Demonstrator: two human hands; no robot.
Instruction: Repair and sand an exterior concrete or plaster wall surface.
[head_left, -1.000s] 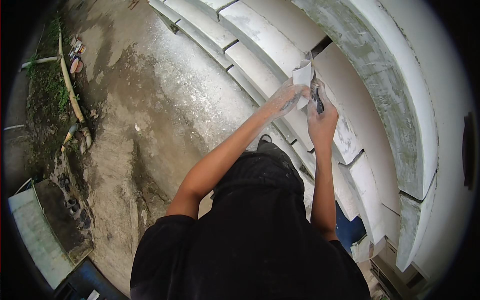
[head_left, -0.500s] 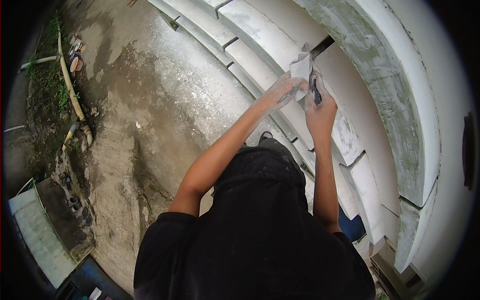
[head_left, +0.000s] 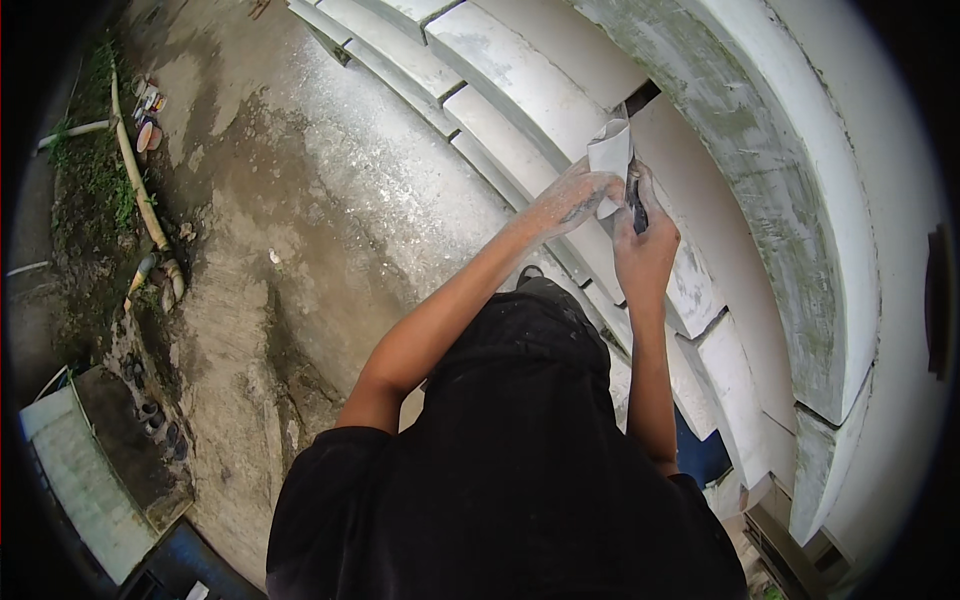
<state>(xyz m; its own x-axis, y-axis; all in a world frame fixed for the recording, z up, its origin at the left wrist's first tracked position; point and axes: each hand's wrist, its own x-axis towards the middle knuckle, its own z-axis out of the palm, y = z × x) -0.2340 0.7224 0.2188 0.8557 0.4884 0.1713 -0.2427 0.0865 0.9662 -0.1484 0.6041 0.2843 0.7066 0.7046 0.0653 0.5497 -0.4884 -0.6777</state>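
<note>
My left hand point(head_left: 578, 197), dusted with white, is closed around a folded white sheet point(head_left: 610, 152) that looks like paper. Beside it, my right hand point(head_left: 645, 240) grips the dark handle of a scraper-like tool point(head_left: 636, 200). Its thin blade runs up along the sheet's right edge, and the sheet partly covers it. The hands are close together. Both are in front of a row of whitish, stepped ledges point(head_left: 530, 80), whose surfaces are patchy with white and grey.
A curved greenish-grey beam point(head_left: 770, 170) rises on the right against a white wall point(head_left: 900, 200). White powder covers the concrete ground point(head_left: 370, 150). Pipes point(head_left: 140, 190) and plants point(head_left: 125, 185) lie at the far left. One shoe point(head_left: 532, 272) shows below me.
Both hands, with the sheet and tool, have shifted slightly down and to the right in the view. The sheet is turned a little more upright, and both grips stay closed.
</note>
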